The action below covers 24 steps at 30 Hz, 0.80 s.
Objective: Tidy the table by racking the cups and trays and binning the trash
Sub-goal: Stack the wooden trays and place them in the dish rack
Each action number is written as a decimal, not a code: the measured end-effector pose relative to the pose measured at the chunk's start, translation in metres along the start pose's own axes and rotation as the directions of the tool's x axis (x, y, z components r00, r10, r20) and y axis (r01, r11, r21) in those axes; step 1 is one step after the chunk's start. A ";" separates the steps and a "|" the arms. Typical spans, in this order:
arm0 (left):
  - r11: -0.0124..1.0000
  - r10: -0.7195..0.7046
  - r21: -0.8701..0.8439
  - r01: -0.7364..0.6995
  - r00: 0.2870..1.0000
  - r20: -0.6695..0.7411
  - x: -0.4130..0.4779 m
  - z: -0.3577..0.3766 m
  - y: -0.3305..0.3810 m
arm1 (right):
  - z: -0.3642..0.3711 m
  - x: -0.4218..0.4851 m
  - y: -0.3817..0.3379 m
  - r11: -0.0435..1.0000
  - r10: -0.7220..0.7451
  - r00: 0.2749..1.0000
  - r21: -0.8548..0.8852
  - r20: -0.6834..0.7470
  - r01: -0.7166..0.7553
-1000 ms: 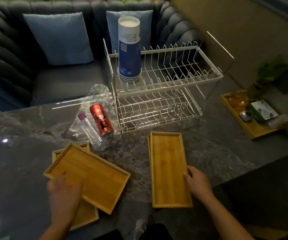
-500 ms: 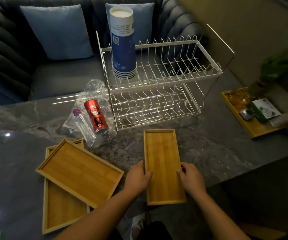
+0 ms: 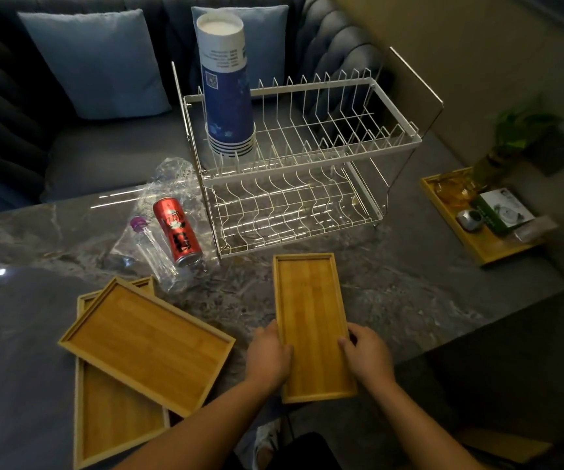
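The two-tier wire rack (image 3: 294, 171) stands straight ahead of the narrow bamboo tray (image 3: 312, 320), whose long axis points at the lower tier. The tray lies on the worktop (image 3: 409, 300) at its near edge, overhanging. Left hand (image 3: 268, 356) and right hand (image 3: 368, 357) grip its long sides, equally near; plain wood, shallow rim.
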<state>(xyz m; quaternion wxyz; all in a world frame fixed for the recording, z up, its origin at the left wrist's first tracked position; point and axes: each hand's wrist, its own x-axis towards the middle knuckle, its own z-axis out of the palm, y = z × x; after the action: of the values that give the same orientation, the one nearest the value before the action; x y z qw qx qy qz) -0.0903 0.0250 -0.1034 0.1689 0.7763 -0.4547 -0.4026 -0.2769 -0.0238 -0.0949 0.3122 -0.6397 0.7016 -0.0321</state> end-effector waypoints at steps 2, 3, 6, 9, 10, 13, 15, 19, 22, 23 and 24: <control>1.000 -0.002 -0.013 0.002 1.000 -0.002 0.000 0.003 0.000 | -0.002 -0.001 0.004 1.000 0.001 0.999 0.015 0.042 -0.002; 1.000 -0.008 -0.013 0.008 1.000 -0.005 0.000 0.003 0.000 | -0.001 -0.001 0.005 1.000 0.004 0.999 -0.004 0.054 -0.004; 0.998 -0.065 -0.011 0.065 0.998 -0.005 0.001 0.009 0.001 | 0.004 0.000 0.008 0.998 0.032 0.999 -0.058 0.032 -0.030; 0.996 -0.068 -0.051 0.067 0.998 -0.003 0.000 0.014 0.007 | 0.000 0.012 0.009 0.998 0.062 0.998 -0.010 0.024 -0.061; 0.996 -0.058 -0.063 0.058 0.998 0.003 0.001 0.015 0.010 | -0.003 0.017 0.010 0.997 0.070 0.997 0.011 0.035 -0.070; 0.996 -0.038 -0.084 0.041 0.999 0.028 0.005 0.017 0.017 | -0.013 0.029 0.012 0.995 0.085 0.995 0.049 0.050 -0.088; 0.994 -0.038 -0.106 0.041 0.999 0.028 0.009 0.016 0.019 | -0.014 0.032 0.012 0.993 0.097 0.994 0.065 0.049 -0.100; 0.989 -0.034 -0.142 0.042 0.998 0.055 0.010 0.012 0.016 | -0.016 0.031 0.012 0.991 0.108 0.992 0.070 0.070 -0.112; 0.992 -0.021 -0.128 0.022 1.000 0.007 0.004 -0.002 0.013 | -0.024 0.024 0.002 0.999 0.046 0.997 0.019 -0.063 -0.044; 0.993 -0.011 -0.119 0.006 0.999 -0.041 0.000 -0.011 0.010 | -0.025 0.020 -0.006 1.000 -0.024 0.989 -0.012 -0.148 0.022; 0.994 0.008 -0.109 -0.018 0.996 -0.090 -0.005 -0.023 0.004 | -0.026 0.015 -0.016 0.995 -0.100 0.971 -0.011 -0.215 0.100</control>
<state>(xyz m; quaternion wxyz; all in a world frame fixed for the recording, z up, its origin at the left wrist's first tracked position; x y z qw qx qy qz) -0.0764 0.0241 -0.0846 0.2342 0.7801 -0.4288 -0.3908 -0.2748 -0.0492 -0.0726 0.2322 -0.6671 0.6981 -0.1167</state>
